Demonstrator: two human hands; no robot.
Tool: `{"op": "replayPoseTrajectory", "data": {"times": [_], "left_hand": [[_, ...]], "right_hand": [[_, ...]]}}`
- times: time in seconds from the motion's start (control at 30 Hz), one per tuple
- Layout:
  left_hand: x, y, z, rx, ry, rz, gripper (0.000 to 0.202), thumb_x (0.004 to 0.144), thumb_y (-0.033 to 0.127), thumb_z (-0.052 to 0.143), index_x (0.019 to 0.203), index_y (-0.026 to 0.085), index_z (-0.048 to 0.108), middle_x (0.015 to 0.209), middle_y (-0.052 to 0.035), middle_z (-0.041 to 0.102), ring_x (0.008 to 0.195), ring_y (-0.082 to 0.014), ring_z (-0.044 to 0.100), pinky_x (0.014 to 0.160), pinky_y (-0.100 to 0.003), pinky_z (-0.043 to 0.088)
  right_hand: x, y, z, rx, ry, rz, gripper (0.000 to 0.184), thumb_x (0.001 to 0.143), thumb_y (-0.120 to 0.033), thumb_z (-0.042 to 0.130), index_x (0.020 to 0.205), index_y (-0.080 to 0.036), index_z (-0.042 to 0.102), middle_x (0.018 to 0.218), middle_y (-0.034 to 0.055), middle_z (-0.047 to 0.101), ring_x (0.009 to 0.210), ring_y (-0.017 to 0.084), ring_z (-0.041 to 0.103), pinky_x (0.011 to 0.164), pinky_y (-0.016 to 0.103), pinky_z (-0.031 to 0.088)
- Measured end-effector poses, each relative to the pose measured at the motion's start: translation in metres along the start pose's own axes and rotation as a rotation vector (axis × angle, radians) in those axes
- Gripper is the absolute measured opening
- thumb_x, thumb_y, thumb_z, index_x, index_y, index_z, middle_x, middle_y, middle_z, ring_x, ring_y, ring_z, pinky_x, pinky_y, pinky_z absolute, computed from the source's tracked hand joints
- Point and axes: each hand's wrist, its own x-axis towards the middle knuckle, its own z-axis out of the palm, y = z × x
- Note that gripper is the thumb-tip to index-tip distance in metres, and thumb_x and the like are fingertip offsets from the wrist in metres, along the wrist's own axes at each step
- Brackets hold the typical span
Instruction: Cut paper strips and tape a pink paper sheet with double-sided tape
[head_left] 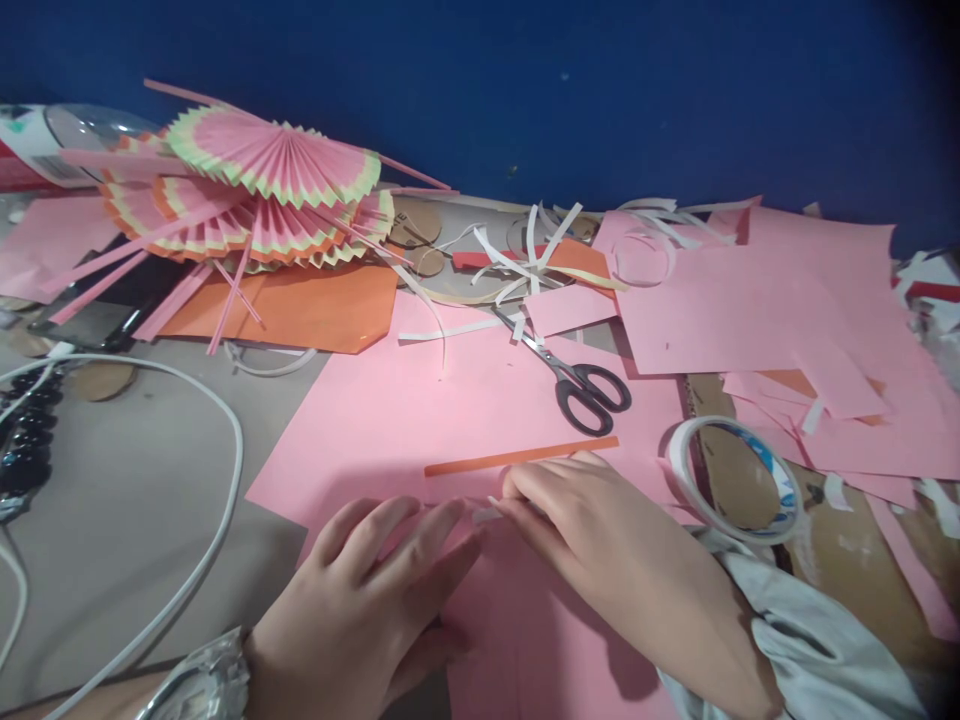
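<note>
My left hand [382, 590] rests on pink paper with its fingers apart, pressing near the paper's edge. Close beside its fingertips, my right hand [577, 520] is closed in a pinch on a small white strip [487, 514], which looks like tape or its backing. The fingers partly hide that strip. A narrow orange paper strip [517, 457] lies just beyond both hands, on a large pink sheet [390, 400]. Black-handled scissors [581, 395] lie farther back on the same sheet. To the right stands a roll of white tape [682, 465], tilted on cardboard.
Pleated pink paper fans [277, 165] with yellow-green edges sit at the back left, above an orange sheet [300, 310]. White paper scraps [532, 260] and stacked pink sheets [750, 300] fill the back right. A white cable [238, 450] loops across the left.
</note>
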Motion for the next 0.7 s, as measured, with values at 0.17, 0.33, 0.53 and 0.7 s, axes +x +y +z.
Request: {"op": "replayPoseTrajectory", "data": {"times": [0.17,0.33,0.53,0.7], "left_hand": [[0.0006,-0.0004,-0.0002,-0.002,-0.011,0.025,0.043,0.081,0.058,0.054,0.120,0.039,0.058,0.126,0.0154,0.060,0.101,-0.0181,0.050,0.092,-0.033,0.032],[-0.0007,-0.0010,-0.0014,-0.001,-0.016,0.021,0.041,0.083,0.056,0.053,0.120,0.038,0.059,0.127,0.0153,0.060,0.103,-0.0193,0.050,0.092,-0.034,0.032],[-0.0009,-0.0012,-0.0022,0.003,-0.016,0.030,0.043,0.084,0.056,0.052,0.121,0.035,0.059,0.125,0.0121,0.061,0.101,-0.0191,0.049,0.091,-0.034,0.033],[0.0004,-0.0010,-0.0016,0.024,-0.013,0.044,0.040,0.083,0.056,0.054,0.119,0.040,0.058,0.126,0.0133,0.060,0.101,-0.0201,0.049,0.090,-0.036,0.033]], "right_hand": [[0.0003,0.0008,-0.0016,0.021,0.008,0.004,0.026,0.089,-0.015,0.054,0.064,-0.019,0.047,0.061,-0.0040,0.057,0.056,0.016,0.050,0.058,0.029,0.030],[-0.0009,-0.0027,-0.0034,0.014,-0.003,0.031,0.028,0.090,-0.019,0.053,0.063,-0.019,0.046,0.060,-0.0038,0.056,0.056,0.015,0.049,0.059,0.028,0.030],[-0.0033,-0.0026,-0.0017,0.027,0.001,0.048,0.028,0.091,-0.021,0.052,0.064,-0.019,0.046,0.060,-0.0040,0.056,0.057,0.016,0.048,0.059,0.028,0.029],[-0.0026,-0.0002,-0.0001,0.052,0.000,0.036,0.026,0.090,-0.018,0.052,0.065,-0.019,0.046,0.060,-0.0046,0.055,0.057,0.016,0.046,0.059,0.028,0.028]]}}
